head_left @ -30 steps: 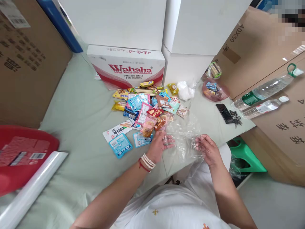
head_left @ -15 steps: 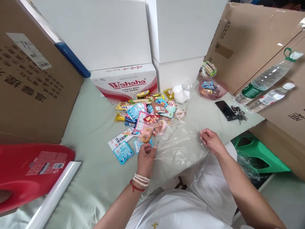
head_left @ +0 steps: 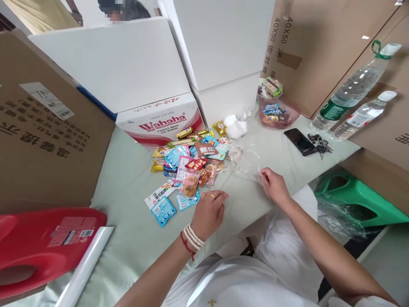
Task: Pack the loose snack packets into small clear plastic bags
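My right hand (head_left: 275,186) pinches the near edge of a clear plastic bag (head_left: 247,164), which lies spread over the cloth. My left hand (head_left: 210,212), with a ring and a beaded bracelet on the wrist, hovers just in front of the snack pile. Its fingers are loosely bent with the thumb apart, and nothing shows in them. Closest to it are a blue snack packet (head_left: 187,201) and a wrapped round biscuit (head_left: 191,184). Several more snack packets lie heaped behind, among them a red packet (head_left: 196,162) and a brown one (head_left: 206,149).
A Wahaha carton (head_left: 159,121) stands behind the pile. At the right are a pink bowl (head_left: 279,119) of snacks, a phone (head_left: 299,142), keys (head_left: 320,143) and two water bottles (head_left: 351,96) (head_left: 367,117). A red jug (head_left: 47,251) lies left; a green stool (head_left: 361,200) stands lower right.
My left hand has let go of the plastic bag and moved slightly right. The bag now hangs together near my right hand instead of being stretched between both. The view has shifted a little.
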`<action>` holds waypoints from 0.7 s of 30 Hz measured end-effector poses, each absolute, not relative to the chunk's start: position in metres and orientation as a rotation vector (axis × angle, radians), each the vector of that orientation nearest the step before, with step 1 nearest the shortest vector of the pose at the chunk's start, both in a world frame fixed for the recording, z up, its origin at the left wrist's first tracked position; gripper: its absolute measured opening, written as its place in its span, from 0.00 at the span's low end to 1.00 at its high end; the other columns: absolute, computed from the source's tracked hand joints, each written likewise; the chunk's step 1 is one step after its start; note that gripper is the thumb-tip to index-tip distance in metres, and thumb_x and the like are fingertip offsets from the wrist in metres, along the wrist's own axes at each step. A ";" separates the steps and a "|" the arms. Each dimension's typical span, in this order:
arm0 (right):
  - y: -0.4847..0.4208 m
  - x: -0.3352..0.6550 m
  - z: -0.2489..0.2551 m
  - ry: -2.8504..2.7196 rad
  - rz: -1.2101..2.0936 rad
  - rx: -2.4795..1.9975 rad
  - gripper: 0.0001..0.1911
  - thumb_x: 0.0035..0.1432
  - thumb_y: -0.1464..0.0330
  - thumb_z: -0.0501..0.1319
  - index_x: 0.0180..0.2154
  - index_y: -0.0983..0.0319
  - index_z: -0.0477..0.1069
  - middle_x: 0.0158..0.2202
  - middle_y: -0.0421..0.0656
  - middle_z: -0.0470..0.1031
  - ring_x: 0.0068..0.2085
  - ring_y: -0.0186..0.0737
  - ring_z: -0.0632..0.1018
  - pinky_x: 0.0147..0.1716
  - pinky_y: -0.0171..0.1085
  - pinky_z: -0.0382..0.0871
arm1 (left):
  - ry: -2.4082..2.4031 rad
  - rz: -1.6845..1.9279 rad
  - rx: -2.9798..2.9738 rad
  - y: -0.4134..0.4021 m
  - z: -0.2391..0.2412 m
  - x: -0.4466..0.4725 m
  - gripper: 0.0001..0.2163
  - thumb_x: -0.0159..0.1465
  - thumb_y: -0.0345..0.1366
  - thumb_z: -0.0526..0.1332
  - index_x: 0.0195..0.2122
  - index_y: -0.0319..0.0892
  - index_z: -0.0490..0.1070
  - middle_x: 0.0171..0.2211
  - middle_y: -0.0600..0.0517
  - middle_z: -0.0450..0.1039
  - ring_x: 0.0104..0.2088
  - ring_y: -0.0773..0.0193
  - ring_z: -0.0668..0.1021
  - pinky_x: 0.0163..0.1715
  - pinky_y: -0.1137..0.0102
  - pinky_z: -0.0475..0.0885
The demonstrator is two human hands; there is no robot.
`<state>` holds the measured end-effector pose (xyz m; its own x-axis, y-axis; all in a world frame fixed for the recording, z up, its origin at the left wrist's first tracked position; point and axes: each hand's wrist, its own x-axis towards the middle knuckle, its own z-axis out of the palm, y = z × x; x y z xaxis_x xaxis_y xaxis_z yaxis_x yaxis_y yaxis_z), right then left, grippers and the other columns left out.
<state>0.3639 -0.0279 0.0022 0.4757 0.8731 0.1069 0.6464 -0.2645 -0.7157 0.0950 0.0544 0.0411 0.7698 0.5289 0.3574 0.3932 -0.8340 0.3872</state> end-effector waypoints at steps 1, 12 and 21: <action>-0.029 0.358 0.000 -1.337 0.319 -2.057 0.13 0.68 0.62 0.51 0.38 0.60 0.71 0.35 0.46 0.79 0.34 0.40 0.77 0.34 0.36 0.62 | 0.761 0.745 2.615 0.052 0.044 0.096 0.12 0.66 0.25 0.53 0.45 0.43 0.73 0.40 0.47 0.79 0.41 0.58 0.80 0.42 0.62 0.73; -0.029 0.288 0.004 -1.606 0.315 -2.226 0.11 0.70 0.66 0.52 0.43 0.60 0.72 0.41 0.47 0.79 0.36 0.41 0.78 0.29 0.35 0.58 | 1.171 0.944 2.060 0.015 0.046 0.189 0.14 0.62 0.49 0.66 0.37 0.44 0.73 0.39 0.44 0.73 0.44 0.50 0.75 0.48 0.53 0.73; -0.095 0.270 -0.023 -0.663 0.763 -1.791 0.19 0.69 0.51 0.53 0.39 0.59 0.67 0.29 0.40 0.76 0.23 0.37 0.74 0.22 0.34 0.64 | 1.255 0.979 0.678 0.039 0.026 0.107 0.17 0.54 0.48 0.68 0.33 0.45 0.63 0.32 0.55 0.70 0.33 0.65 0.77 0.28 0.72 0.74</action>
<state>0.2705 -0.0954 -0.0233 0.6453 0.7402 -0.1891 0.0838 -0.3146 -0.9455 0.1065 0.0392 0.0261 0.0189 0.8882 -0.4591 -0.2289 0.4509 0.8627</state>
